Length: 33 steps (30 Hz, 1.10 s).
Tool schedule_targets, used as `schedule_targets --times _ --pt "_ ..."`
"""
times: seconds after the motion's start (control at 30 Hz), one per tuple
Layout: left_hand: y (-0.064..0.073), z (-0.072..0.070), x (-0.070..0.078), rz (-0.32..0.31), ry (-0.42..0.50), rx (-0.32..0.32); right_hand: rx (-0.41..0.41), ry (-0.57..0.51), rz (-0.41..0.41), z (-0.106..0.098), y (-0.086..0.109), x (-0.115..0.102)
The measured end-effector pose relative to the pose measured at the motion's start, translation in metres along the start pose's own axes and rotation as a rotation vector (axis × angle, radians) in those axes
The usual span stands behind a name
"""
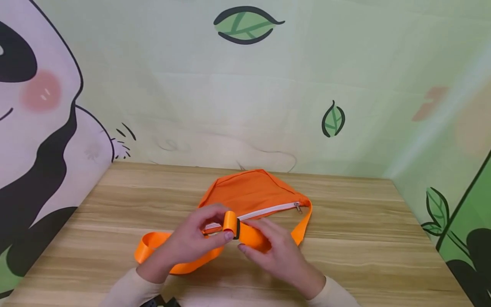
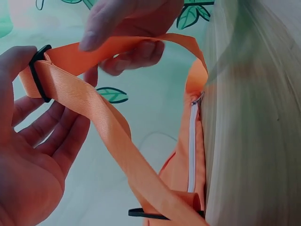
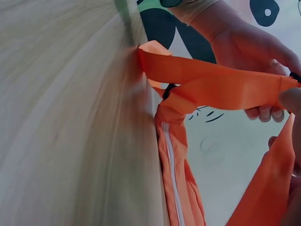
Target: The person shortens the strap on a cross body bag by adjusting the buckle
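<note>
An orange waist bag (image 1: 249,192) lies on the table with its white zipper (image 1: 270,210) facing the person. Its orange strap (image 1: 193,263) is raised in front of it. My left hand (image 1: 189,236) pinches a folded loop of the strap beside a black slider buckle (image 2: 40,75), thumb in front and the other fingers behind. Just right of the buckle, my right hand (image 1: 280,251) holds the strap between thumb and fingers. In the left wrist view, a second black buckle (image 2: 148,213) shows lower down, near the end of the bag.
The wooden table (image 1: 364,238) reaches back to a green printed backdrop (image 1: 172,94) with leaves and a panda. A slack loop of strap spreads left of the left hand. A small black object (image 1: 159,302) shows at the bottom edge, near the left sleeve.
</note>
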<state>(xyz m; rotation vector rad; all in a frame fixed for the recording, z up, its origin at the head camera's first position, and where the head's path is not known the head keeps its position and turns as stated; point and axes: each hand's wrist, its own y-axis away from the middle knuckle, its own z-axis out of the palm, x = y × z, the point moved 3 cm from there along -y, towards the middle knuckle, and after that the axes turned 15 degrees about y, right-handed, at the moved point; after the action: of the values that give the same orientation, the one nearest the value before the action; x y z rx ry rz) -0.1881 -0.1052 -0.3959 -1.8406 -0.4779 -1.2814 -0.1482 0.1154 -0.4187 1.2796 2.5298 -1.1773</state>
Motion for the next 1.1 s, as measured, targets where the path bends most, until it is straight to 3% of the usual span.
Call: schedule_targets --times 0.23,0.5,0.83,1.1 --pt "0.002 -0.008 0.004 0.041 0.003 0.05 0.068 0.071 -0.008 -0.006 0.006 0.008" --pt "-0.001 -0.004 0.002 0.059 -0.012 -0.017 0.064 -0.005 -0.119 -0.008 0.002 0.01" --pt "-0.003 0.002 -0.005 0.011 -0.14 -0.037 0.048 -0.057 -0.11 -0.006 -0.004 0.007" --pt "-0.007 0.005 -0.004 0.019 -0.202 -0.066 0.042 -0.059 -0.113 -0.004 -0.006 0.009"
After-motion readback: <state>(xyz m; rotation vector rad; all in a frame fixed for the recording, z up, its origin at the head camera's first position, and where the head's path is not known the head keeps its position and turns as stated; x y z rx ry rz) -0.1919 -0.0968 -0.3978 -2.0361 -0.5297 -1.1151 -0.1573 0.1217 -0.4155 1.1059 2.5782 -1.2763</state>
